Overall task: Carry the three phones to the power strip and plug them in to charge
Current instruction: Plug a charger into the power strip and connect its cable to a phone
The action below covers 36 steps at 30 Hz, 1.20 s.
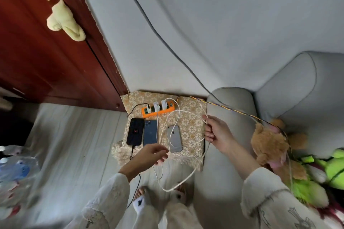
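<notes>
Three phones lie side by side on a patterned mat (189, 117): a black phone (135, 131) with a dark cable in its near end, a dark blue phone (150, 132), and a silver phone (174, 138) face down. An orange power strip (158, 110) with white chargers stands behind them by the wall. My right hand (216, 132) is shut on a looping white cable (188, 177) at the mat's right edge. My left hand (153, 153) hovers over the near ends of the blue and silver phones, fingers curled around a thin white cable end.
A grey sofa arm (230, 102) borders the mat on the right, with a brown plush toy (268, 143) and a green plush toy (335, 169) behind it. A red wooden door (46, 57) stands at the left. A grey cord (167, 46) runs down the wall.
</notes>
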Motion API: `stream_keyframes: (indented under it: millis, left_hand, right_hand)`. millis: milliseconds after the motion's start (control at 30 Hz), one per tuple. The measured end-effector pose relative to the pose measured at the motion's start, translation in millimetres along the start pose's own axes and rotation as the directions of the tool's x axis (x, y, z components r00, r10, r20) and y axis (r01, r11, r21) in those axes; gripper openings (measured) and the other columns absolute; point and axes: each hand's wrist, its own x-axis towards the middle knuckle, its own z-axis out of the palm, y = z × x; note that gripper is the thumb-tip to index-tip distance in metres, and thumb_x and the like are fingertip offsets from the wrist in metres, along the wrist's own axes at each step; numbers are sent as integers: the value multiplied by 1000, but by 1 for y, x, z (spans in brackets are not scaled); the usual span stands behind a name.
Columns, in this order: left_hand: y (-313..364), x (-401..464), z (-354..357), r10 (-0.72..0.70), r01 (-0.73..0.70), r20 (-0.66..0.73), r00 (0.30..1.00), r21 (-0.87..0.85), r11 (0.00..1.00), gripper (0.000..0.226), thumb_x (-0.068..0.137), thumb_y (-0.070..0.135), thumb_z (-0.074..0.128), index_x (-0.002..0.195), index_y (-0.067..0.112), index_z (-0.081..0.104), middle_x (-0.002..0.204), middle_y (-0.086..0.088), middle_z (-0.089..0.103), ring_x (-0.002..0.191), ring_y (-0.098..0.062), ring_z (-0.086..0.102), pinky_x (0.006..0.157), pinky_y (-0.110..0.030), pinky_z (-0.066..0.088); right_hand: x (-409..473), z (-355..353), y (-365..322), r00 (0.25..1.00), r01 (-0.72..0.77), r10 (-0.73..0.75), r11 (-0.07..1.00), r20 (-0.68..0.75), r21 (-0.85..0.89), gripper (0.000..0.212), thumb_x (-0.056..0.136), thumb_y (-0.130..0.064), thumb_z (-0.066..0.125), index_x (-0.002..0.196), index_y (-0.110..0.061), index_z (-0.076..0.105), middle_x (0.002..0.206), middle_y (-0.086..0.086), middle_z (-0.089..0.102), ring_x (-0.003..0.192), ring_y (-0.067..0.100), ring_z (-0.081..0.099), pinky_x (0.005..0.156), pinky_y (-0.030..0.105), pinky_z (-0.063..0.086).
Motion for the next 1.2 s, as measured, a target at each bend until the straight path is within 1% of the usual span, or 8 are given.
stream_keyframes:
  millis: [167, 367, 533, 633, 700, 800, 1000, 1200]
  left_hand:
    - [-50, 60, 27, -135, 146, -217, 967, 35, 989, 31, 90, 16, 52, 121, 12, 52, 121, -10, 59, 96, -17, 56, 85, -28, 44]
    - [-65, 156, 26, 64, 57, -432, 900, 262, 963, 73, 87, 25, 58, 144, 15, 14, 152, -11, 17, 141, -27, 17, 113, -38, 19]
    - [-58, 223, 26, 102, 38, -328, 939, 393, 919, 92, 77, 47, 63, 145, 25, 6, 152, -8, 21, 141, -26, 16, 118, -46, 12]
    - [-65, 223, 44, 1, 62, -300, 954, 198, 978, 40, 85, 25, 60, 123, 14, 49, 119, -15, 60, 99, -20, 58, 84, -30, 48]
    - [-76, 209, 55, -42, 59, -300, 953, 45, 997, 14, 91, 17, 52, 100, 11, 59, 93, -14, 67, 70, -16, 63, 57, -20, 45]
    - [-93, 182, 67, -121, 78, -239, 963, -182, 980, 6, 91, 14, 51, 91, 16, 58, 77, -7, 64, 63, -15, 65, 55, -23, 51]
    - [-129, 162, 78, -284, 274, -74, 956, -118, 954, 47, 81, 15, 66, 123, 16, 44, 111, -7, 56, 99, -24, 58, 84, -34, 48]
    - [-150, 160, 79, -461, 477, 178, 869, -60, 877, 59, 82, 10, 64, 133, 13, 34, 104, -10, 59, 73, -19, 64, 57, -24, 53]
  right_hand:
    - [53, -21, 40, 990, 95, -126, 925, -61, -369, 16, 91, -12, 45, 85, -12, 60, 53, -2, 36, 39, 7, 28, 37, 17, 22]
    - [126, -25, 63, 775, 453, -621, 416, 118, -789, 17, 92, -8, 47, 88, 3, 60, 87, 17, 60, 86, 27, 52, 71, 21, 33]
    - [202, -23, 58, 708, 514, -633, 156, 314, -844, 26, 95, -5, 37, 113, 7, 52, 116, 23, 58, 111, 35, 50, 104, 40, 32]
    - [219, -27, 70, 844, 412, -468, 254, 261, -875, 26, 98, -13, 31, 107, 2, 49, 104, 19, 68, 102, 35, 58, 97, 49, 39]
    - [210, -29, 84, 916, 332, -353, 399, 190, -855, 26, 98, -20, 29, 102, -4, 49, 91, 17, 68, 91, 39, 64, 84, 54, 47]
    - [185, -39, 105, 949, 251, -301, 527, 98, -812, 23, 98, -23, 31, 94, -10, 49, 79, 14, 60, 78, 39, 63, 72, 55, 51]
    - [154, -55, 144, 986, -162, 93, 756, -142, -635, 21, 98, -15, 31, 86, -8, 47, 61, 8, 52, 45, 15, 50, 44, 30, 50]
    - [141, -57, 183, 892, -430, 420, 684, -164, -589, 23, 97, -13, 27, 83, -7, 44, 60, 11, 54, 31, 13, 49, 37, 24, 47]
